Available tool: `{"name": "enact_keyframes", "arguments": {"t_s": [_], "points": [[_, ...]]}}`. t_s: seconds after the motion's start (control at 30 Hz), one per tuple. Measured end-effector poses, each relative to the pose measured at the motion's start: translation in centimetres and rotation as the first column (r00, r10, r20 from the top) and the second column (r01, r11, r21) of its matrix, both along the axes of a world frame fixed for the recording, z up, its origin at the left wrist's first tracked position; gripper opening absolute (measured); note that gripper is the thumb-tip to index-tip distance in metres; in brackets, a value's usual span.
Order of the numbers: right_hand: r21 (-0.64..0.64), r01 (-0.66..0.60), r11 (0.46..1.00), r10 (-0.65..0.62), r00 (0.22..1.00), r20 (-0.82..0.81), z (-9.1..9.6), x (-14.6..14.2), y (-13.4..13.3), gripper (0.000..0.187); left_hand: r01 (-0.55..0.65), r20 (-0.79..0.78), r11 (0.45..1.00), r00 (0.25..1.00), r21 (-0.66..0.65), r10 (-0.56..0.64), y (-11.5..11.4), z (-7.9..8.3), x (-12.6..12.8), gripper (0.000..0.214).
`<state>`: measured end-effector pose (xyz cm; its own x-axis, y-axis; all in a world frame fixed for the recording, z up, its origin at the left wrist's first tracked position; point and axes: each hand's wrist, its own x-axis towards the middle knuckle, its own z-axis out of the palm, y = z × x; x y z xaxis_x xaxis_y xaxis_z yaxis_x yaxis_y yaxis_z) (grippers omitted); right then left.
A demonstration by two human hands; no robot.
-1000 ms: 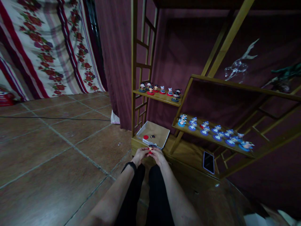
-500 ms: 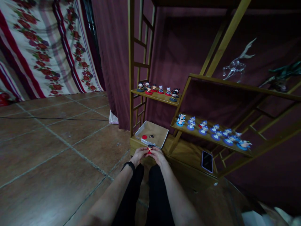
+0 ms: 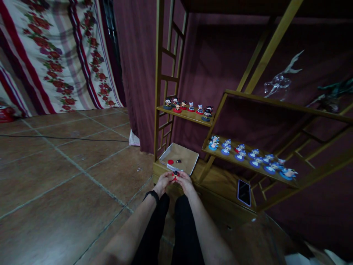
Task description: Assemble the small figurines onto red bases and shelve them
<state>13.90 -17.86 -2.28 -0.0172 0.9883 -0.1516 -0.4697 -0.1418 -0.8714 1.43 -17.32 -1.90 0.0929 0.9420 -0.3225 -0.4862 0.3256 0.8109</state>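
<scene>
Both hands meet in front of my knees and pinch one small figurine with a red base [image 3: 175, 174]. My left hand [image 3: 163, 183] grips it from the left and my right hand [image 3: 185, 183] from the right, fingers closed. Just beyond them an open cardboard box [image 3: 190, 155] sits on the lowest wooden shelf, holding a loose red disc [image 3: 171, 161] and a small dark piece [image 3: 178, 161].
A wooden rack [image 3: 159, 73] carries red-based figurines [image 3: 188, 107] on one shelf and several blue-based figurines [image 3: 249, 154] on another. A phone [image 3: 243, 192] lies on the bottom board. A glass deer [image 3: 281, 79] stands higher up. Tiled floor and a cable [image 3: 63, 138] lie to the left.
The hands stay together on the figurine; only the camera view has shifted slightly.
</scene>
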Motion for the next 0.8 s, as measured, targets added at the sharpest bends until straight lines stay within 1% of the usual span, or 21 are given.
{"name": "enact_keyframes", "arguments": {"t_s": [0.1,0.2,0.4,0.63,0.8], "points": [[0.032,0.006,0.999,-0.005,1.0,-0.018,0.5,0.0,-0.2,0.042,-0.008,0.043,1.0,0.999,0.019,0.007,-0.3,0.2,-0.2,0.031],[0.049,0.008,0.999,-0.007,1.0,-0.025,0.7,0.1,-0.4,0.04,0.011,0.068,0.999,0.998,0.046,-0.014,-0.6,0.6,-0.4,0.029],[0.072,-0.009,0.997,0.008,1.0,0.012,0.3,0.0,-0.4,0.043,0.036,0.055,0.997,0.998,0.063,-0.04,-0.8,1.2,-0.8,0.026],[0.006,-0.032,0.999,0.031,0.995,0.097,-0.6,-0.4,-0.3,0.044,0.061,0.013,0.996,0.998,0.059,-0.062,-0.5,0.5,-0.7,0.021],[-0.027,-0.039,0.999,0.043,0.99,0.137,-1.1,-0.2,0.1,0.043,0.074,0.018,0.995,0.997,0.065,-0.076,-0.4,0.2,-0.8,0.025]]}}
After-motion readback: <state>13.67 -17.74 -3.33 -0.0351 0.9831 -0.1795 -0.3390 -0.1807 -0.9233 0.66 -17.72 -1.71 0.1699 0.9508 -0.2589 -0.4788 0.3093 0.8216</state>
